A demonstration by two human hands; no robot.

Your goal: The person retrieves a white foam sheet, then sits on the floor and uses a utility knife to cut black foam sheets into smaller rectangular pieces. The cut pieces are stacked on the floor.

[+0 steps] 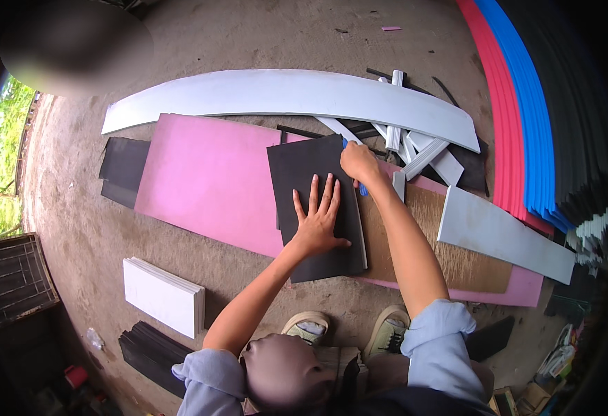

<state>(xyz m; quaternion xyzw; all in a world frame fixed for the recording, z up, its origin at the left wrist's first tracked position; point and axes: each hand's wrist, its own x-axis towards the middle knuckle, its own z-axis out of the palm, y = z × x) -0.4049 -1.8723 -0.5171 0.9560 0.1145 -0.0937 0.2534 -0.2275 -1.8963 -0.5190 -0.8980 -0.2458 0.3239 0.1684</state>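
My left hand (315,225) lies flat with fingers spread on a black foam sheet (297,161), pressing it down. Along the sheet's right edge, near its far corner, my right hand (359,163) is closed around a blue utility knife (363,189). Bits of its blue body show above and below the fist; the blade is hidden. A pale layer shows under the black sheet's right edge. Beneath lie a large pink sheet (210,182) and, to the right, a worn brown board (422,229).
A long white sheet (269,93) lies beyond, with white offcut strips (422,158) at its right. A white panel (505,239) rests over the board. White blocks (159,295) and black sheets (152,355) sit at left. Pink, blue and black sheet stacks (519,104) line the right.
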